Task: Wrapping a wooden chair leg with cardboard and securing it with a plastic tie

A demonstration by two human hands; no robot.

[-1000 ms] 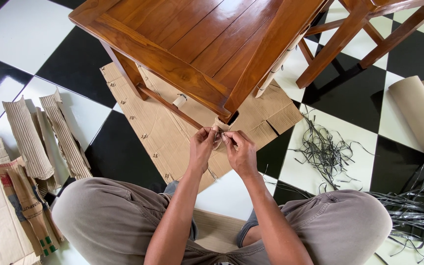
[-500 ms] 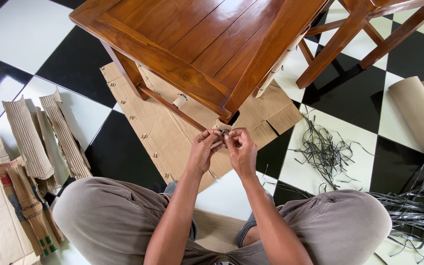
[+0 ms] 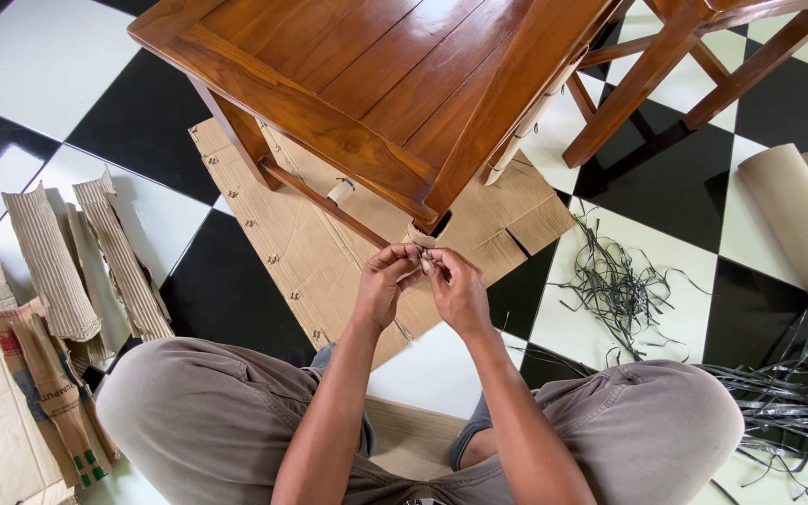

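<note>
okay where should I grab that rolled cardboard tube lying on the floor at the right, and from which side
Grip the cardboard roll around its middle, coming from above with fingers across its width. It lies flat on the tiled floor, round and smooth, with its near end free, so a wrap grip across the curve probably holds best.

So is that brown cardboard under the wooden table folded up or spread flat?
Spread flat. The cardboard sheet lies open on the checkered floor, flaps out, beneath the table.
</note>
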